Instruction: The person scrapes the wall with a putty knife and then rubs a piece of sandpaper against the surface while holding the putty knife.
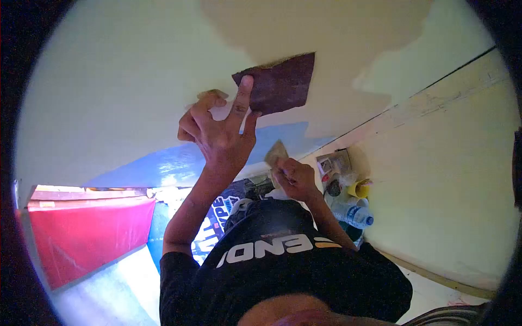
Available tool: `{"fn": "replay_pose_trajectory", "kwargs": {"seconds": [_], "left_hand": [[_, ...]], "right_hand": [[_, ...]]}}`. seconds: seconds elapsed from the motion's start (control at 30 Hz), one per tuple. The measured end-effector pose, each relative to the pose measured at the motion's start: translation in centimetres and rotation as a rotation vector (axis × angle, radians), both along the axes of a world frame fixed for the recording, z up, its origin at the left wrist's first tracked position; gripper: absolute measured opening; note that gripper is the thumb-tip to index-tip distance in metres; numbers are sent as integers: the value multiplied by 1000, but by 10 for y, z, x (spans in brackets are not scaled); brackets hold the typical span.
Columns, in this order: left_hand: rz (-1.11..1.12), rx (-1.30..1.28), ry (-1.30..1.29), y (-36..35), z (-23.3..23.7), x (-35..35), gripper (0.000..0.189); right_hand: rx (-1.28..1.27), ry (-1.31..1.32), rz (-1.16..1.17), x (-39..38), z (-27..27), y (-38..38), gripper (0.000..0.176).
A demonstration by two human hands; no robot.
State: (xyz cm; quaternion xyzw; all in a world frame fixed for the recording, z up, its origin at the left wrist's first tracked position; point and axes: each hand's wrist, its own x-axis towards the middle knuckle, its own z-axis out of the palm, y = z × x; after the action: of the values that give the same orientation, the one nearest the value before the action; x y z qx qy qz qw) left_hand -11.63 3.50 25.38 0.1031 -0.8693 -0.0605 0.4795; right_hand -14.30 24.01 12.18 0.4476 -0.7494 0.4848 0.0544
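Observation:
My left hand (223,130) is raised against the pale surface (136,70). Its index finger lies over the left edge of a dark brown, ragged-edged sheet (283,84), and the thumb is at the sheet's lower corner, so the sheet is gripped there. The other fingers are curled, and a small tan piece (217,93) shows beside them; whether they hold it is unclear. Lower and to the right, my right hand (296,176) is closed around a small, pointed tan piece (277,150), near a blue patch (283,133) on the surface.
A red panel (92,233) stands at the lower left. Right of my right arm are a clear plastic bottle (356,215), a yellow cup (359,188) and a box (334,162) with small items. A long dark seam runs to the upper right, beside a cream panel (446,174).

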Motion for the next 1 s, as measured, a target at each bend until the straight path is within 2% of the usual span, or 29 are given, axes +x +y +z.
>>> {"fn": "replay_pose_trajectory", "kwargs": {"seconds": [0.03, 0.1, 0.17, 0.2, 0.3, 0.4, 0.5, 0.57, 0.7, 0.8, 0.87, 1.0], "left_hand": [[-3, 6, -5, 2, 0, 1, 84], [11, 13, -29, 5, 1, 2, 85], [24, 12, -34, 4, 4, 2, 86], [26, 14, -32, 4, 4, 2, 86], [33, 26, -46, 4, 3, 2, 85], [37, 28, -44, 5, 3, 3, 85], [47, 10, -48, 5, 4, 3, 85], [47, -8, -40, 4, 4, 3, 86], [41, 52, -19, 6, 0, 0, 80], [65, 14, -33, 7, 2, 0, 81], [74, -26, -47, 6, 2, 1, 84], [69, -40, -43, 1, 0, -1, 84]], "right_hand": [[-117, -375, 65, 7, 10, 2, 52], [-385, -806, 232, 8, 35, -1, 53], [-682, -919, 462, -5, 68, -17, 57], [-638, -952, 596, -15, 78, -15, 62], [-841, -1371, 962, -29, 81, -16, 60], [-786, -1480, 1084, -48, 85, -22, 55], [-857, -1569, 1179, -60, 59, -33, 53], [-919, -1591, 1154, -50, 28, -29, 52], [-940, -1686, 1135, -46, 43, -25, 50], [-886, -1612, 1108, -50, 57, -35, 48], [-894, -1651, 1069, -54, 24, -28, 47], [-891, -1701, 1145, -50, 30, -27, 44]]}}
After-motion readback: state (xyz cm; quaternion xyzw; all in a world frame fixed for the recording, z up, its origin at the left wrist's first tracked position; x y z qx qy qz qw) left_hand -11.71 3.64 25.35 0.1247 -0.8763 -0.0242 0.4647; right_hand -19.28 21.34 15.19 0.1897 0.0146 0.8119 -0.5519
